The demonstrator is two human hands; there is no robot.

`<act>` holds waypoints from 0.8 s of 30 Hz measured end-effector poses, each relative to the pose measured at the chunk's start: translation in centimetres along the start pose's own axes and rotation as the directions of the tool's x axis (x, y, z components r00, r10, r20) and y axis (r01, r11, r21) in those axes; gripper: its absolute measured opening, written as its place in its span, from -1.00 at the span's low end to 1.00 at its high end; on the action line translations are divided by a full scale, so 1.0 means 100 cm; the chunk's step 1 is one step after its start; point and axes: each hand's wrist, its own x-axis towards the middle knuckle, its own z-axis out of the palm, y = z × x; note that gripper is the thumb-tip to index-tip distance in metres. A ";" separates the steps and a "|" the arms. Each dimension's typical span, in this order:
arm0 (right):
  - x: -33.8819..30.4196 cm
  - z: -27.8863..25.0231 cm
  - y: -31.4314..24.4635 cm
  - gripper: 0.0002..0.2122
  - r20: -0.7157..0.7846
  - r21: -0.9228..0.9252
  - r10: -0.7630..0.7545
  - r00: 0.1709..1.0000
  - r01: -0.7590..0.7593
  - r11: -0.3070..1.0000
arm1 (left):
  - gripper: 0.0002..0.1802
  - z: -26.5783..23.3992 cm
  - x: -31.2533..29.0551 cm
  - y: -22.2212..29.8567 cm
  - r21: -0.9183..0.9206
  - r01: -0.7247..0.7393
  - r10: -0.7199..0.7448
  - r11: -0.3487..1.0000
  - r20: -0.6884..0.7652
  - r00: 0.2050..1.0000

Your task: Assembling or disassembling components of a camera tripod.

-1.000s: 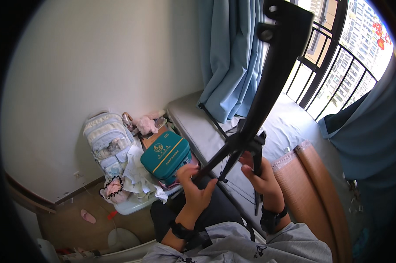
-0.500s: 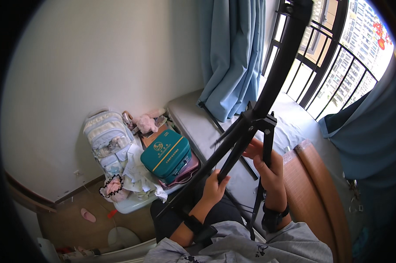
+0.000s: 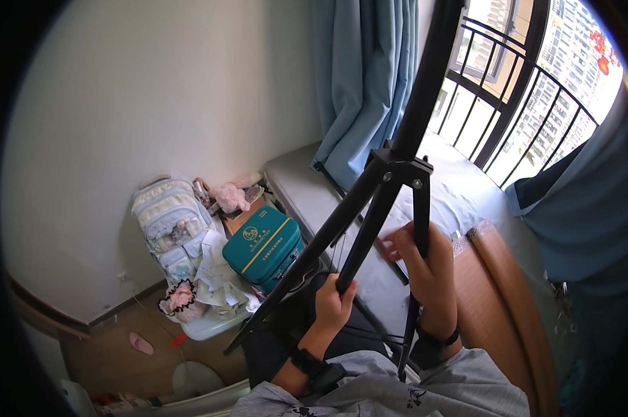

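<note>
A black tripod stand (image 3: 397,174) leans in front of me, its thick pole rising toward the window and its legs partly spread. Around the middle leg my left hand (image 3: 335,302) is closed. My right hand (image 3: 432,274) is raised at the right leg, which runs by the crook of its thumb. Its fingers are apart and slightly blurred, not wrapped round the leg. The left leg slants down toward my dark-clothed lap. Each wrist wears a black band.
A grey mattress (image 3: 300,170) lies beyond the tripod, with a rolled brown mat (image 3: 501,292) on its right. Left of me are a green case (image 3: 262,240), a pale backpack (image 3: 171,212) and a pink plush toy (image 3: 230,197). Blue curtains (image 3: 362,90) flank the railed window.
The tripod has shifted left and its joint a little up, with the lower legs swinging left. My left hand moved slightly left and down with its leg. The right hand's fingers have curled a little.
</note>
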 end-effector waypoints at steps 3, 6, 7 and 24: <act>0.003 -0.002 0.004 -0.85 -0.045 -0.204 0.075 0.996 -0.083 0.975 | -0.74 0.002 -0.001 -0.002 0.033 0.024 -0.023 0.999 -0.025 0.999; 0.004 -0.004 0.008 -0.81 -0.090 -0.236 0.026 0.996 -0.046 0.971 | -0.75 0.006 -0.004 -0.001 0.048 0.017 -0.015 0.999 -0.035 0.999; 0.005 -0.003 0.009 -0.80 -0.101 -0.197 0.022 0.995 -0.042 0.980 | -0.75 0.006 -0.004 -0.001 0.064 0.016 -0.013 0.998 -0.041 0.999; 0.007 -0.006 0.015 -0.80 -0.068 -0.196 0.088 0.994 -0.100 0.975 | -0.79 0.014 -0.020 -0.009 0.075 0.017 -0.016 0.997 -0.016 1.000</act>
